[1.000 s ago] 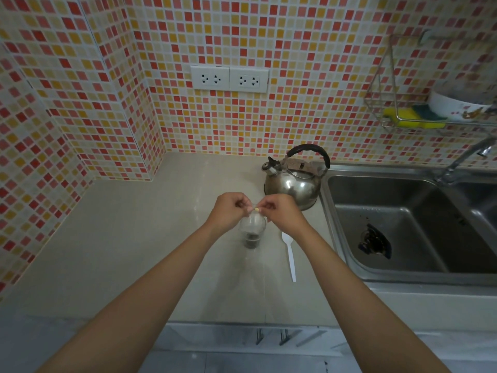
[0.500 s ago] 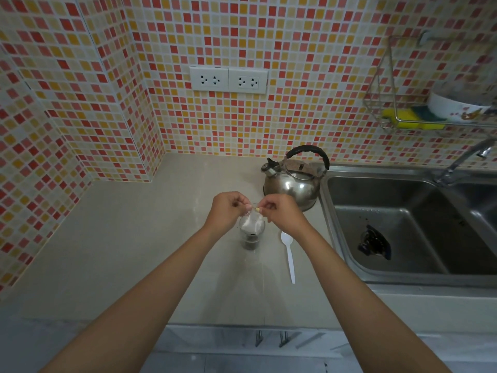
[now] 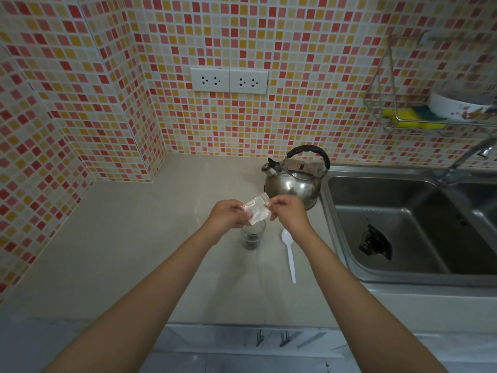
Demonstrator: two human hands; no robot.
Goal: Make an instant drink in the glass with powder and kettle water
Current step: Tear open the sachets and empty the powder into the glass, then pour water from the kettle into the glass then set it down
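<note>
Moved: both hands lifted the bag (image 3: 255, 212) up, now flatter above the glass (image 3: 252, 235).
Left hand (image 3: 228, 218): fingers pinch bag's left edge.
Right hand (image 3: 287, 212): fingertips pinch its right corner.
Glass: on counter (image 3: 134, 238), dark powder inside (bag looks empty).
Advice: shake bag over glass before putting it aside.

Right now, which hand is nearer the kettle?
Right. The right hand pinches the packet just in front of the kettle, overlapping its base in view; the left hand holds the packet's other end, farther left.
</note>
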